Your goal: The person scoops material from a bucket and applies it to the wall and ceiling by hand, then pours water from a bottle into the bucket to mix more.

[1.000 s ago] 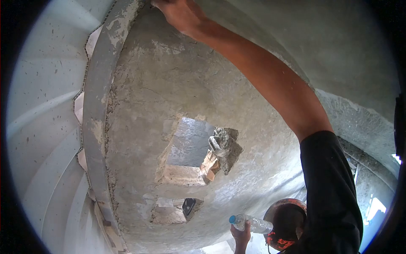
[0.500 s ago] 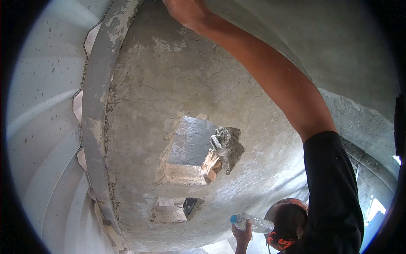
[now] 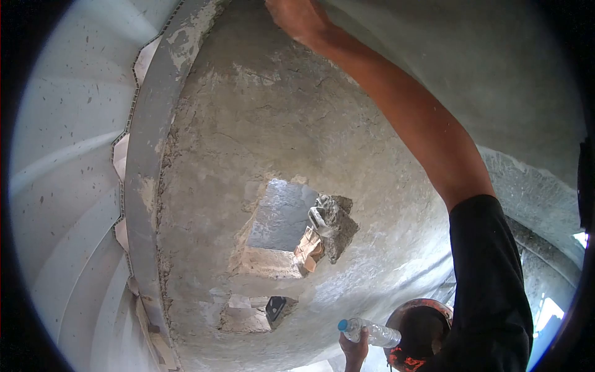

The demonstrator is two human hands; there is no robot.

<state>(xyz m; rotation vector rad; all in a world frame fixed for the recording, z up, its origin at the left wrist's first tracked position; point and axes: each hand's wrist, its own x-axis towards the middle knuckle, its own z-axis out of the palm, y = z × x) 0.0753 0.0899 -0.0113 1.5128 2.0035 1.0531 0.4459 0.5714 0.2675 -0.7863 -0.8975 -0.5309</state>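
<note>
My right hand (image 3: 299, 17) is raised against the upper part of the grey plastered wall (image 3: 260, 124). Its fingers run past the top edge of the view, so what they hold, if anything, is hidden. The bare forearm and black sleeve (image 3: 489, 273) cross the right side. Low in view, a smaller, more distant hand (image 3: 354, 350), apparently another person's, grips a clear plastic bottle (image 3: 378, 333) with a blue cap. I do not see my left hand.
A square opening (image 3: 282, 214) pierces the wall, with a rough mortar lump (image 3: 336, 226) at its side. Below is a smaller hole (image 3: 248, 317) holding a black object (image 3: 275, 308). Corrugated sheeting (image 3: 68, 161) lines the left. A round, dark, reddish-rimmed shape (image 3: 424, 328) sits beside the bottle.
My right hand has shifted right and slightly down in view. The wall and its openings also sit slightly lower. The other hand still grips the bottle.
</note>
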